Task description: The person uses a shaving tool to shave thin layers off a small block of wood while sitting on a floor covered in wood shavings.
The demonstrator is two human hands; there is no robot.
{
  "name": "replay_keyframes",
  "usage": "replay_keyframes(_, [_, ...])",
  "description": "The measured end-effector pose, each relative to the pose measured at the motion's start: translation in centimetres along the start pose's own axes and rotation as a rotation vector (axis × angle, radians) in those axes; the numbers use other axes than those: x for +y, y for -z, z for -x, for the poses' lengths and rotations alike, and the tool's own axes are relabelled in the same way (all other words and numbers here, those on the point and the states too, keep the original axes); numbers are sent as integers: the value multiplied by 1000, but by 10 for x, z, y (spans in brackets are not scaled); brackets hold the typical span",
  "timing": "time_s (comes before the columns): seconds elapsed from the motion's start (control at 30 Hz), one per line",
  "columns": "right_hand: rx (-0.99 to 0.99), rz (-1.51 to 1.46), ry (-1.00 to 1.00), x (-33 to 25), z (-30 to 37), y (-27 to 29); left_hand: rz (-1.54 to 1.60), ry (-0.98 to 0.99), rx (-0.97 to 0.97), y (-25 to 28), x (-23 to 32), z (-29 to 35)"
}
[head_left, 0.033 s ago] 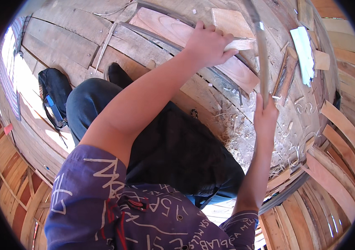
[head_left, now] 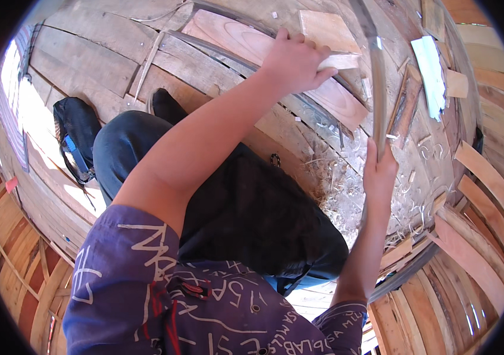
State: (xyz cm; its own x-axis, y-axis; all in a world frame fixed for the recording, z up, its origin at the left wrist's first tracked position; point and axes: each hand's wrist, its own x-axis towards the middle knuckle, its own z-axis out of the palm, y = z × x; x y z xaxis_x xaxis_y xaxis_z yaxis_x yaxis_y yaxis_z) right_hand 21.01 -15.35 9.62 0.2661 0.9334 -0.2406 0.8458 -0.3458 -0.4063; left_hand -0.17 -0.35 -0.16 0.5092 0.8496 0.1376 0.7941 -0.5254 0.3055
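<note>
1. Left hand (head_left: 296, 62) first: fingers curled over the top, thumb along the near side, and they're gripping a short, pale, squared wooden block (head_left: 342, 61).
2. Here's the relation that counts: the block pokes out to the right of those fingers, its long axis running roughly sideways, free end facing the tool. The left hand is on it; the right is lower and farther right.
3. Right hand (head_left: 380, 171), closed round a long, slim, brown-grey tool (head_left: 377, 89) with a darker upper end and a pale band. It stands lengthwise up the view, roughly square to the block, just beside its free end. A gap shows, but I can't judge the depth.
4. Under the left hand, a long pinkish plank with curving grain (head_left: 222, 35) slants from upper left to lower right.
5. Just beyond the block sits a flat, pale tan squared board (head_left: 328, 29).
6. Right of the tool, a rough brown bark-edged stick (head_left: 407, 103), then a ragged bluish-white strip (head_left: 429, 74).
7. Below, beside the right hand, curly pale wood shavings (head_left: 347, 189) litter the grey-brown plank floor (head_left: 86, 50).
</note>
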Motion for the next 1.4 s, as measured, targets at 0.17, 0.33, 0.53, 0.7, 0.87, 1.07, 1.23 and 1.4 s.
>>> replay_keyframes(0.17, [-24, 20, -113, 41, 74, 35, 4, 25, -9, -2, -4, -2])
replay_keyframes(0.33, [-65, -5, -112, 67, 132, 37, -15, 24, -66, -1, -1, -6])
replay_keyframes(0.53, [-80, 12, -123, 69, 144, 32, -28, 23, -59, -1, -1, -6])
replay_keyframes(0.7, [-81, 2, -113, 74, 143, 29, -54, 22, -69, -1, 0, -6])
replay_keyframes(0.87, [-91, -1, -118, 74, 142, 30, -59, 11, -37, -1, -1, -5])
replay_keyframes(1.07, [-82, 30, -124, 69, 141, 33, -53, 19, -67, 0, -1, -5])
replay_keyframes(1.23, [-71, 21, -133, 71, 143, 29, -42, 24, -74, -1, 0, -6])
replay_keyframes(1.4, [-82, 23, -127, 75, 145, 26, -53, 25, -63, -2, -1, -6])
